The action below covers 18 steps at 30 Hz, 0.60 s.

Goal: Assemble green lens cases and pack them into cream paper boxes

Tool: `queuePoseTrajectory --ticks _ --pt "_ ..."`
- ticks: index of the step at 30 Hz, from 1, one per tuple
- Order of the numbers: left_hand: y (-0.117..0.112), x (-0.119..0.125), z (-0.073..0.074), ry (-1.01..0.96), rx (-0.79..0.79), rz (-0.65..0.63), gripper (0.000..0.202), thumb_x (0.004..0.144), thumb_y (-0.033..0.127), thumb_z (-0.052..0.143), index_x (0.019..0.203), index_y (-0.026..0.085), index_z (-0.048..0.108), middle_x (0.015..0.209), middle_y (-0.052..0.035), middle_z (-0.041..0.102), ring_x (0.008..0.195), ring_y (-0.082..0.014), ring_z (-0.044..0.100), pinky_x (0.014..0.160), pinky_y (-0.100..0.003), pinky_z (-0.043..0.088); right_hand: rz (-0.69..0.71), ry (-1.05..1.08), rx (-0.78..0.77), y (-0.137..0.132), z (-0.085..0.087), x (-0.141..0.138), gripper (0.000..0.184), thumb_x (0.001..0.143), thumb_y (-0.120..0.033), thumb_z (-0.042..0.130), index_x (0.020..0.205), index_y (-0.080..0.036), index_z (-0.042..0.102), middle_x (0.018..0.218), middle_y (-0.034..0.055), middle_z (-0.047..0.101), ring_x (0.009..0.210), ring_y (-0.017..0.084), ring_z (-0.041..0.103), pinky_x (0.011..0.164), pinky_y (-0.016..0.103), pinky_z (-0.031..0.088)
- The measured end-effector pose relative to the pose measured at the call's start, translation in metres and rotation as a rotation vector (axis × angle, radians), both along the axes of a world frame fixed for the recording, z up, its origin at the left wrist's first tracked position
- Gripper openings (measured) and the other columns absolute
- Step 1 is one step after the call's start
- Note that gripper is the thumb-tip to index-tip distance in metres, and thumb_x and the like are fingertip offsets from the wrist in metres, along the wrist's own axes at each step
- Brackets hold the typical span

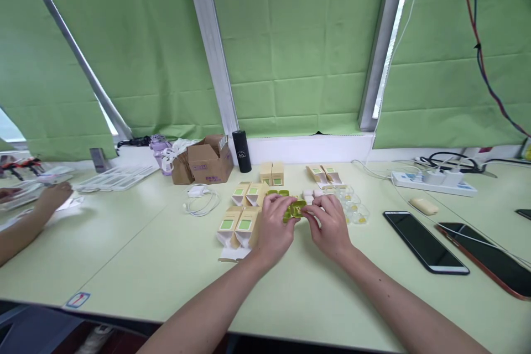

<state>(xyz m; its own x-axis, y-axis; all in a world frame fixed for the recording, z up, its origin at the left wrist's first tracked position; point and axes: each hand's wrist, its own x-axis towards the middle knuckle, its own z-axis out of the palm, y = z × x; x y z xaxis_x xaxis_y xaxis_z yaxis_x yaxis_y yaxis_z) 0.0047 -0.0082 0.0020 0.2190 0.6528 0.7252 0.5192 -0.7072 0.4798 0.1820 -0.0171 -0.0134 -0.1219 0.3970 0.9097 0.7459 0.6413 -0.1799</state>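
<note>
Pale green worktop [124, 254], stronger green blinds [298, 38] behind. Left of the black flask [241, 151] sits a brown cardboard box [209, 166] with purple print; in front of the flask, tan cartons [237, 227] bear green squares, and the small piece [295, 209] is glossy olive green.

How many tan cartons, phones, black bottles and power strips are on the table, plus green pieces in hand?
Small tan cardboard cartons with green labels: 8
Flat black-screened smartphones fully in view: 2
Black cylindrical bottle: 1
White power strip: 1
Green plastic piece between left hand and right hand: 1
Total: 13
</note>
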Motion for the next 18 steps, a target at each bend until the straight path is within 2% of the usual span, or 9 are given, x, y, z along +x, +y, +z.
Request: queuePoseTrajectory --ticks 8,18 --pt "0.0010 0.0001 -0.0016 -0.005 0.032 -0.022 0.046 0.088 0.006 0.074 0.128 0.027 0.069 0.123 -0.0061 0.075 0.126 -0.0296 0.054 0.106 -0.052 0.054 -0.003 -0.007 -0.005 -0.0009 0.0012 -0.0005 0.013 0.101 -0.012 0.061 0.096 -0.022 0.069 0.088 0.0051 0.061 0.087 0.023 0.051 0.075 0.037 0.040" --pt "-0.0006 0.0014 -0.0008 0.011 0.019 0.019 0.046 0.087 0.007 0.075 0.128 0.027 0.069 0.122 -0.0058 0.075 0.126 -0.0295 0.055 0.106 -0.051 0.055 0.003 -0.026 -0.007 -0.0001 0.0024 0.0003 0.014 0.100 -0.011 0.059 0.095 -0.022 0.065 0.088 0.0052 0.059 0.089 0.024 0.050 0.074 0.037 0.038"
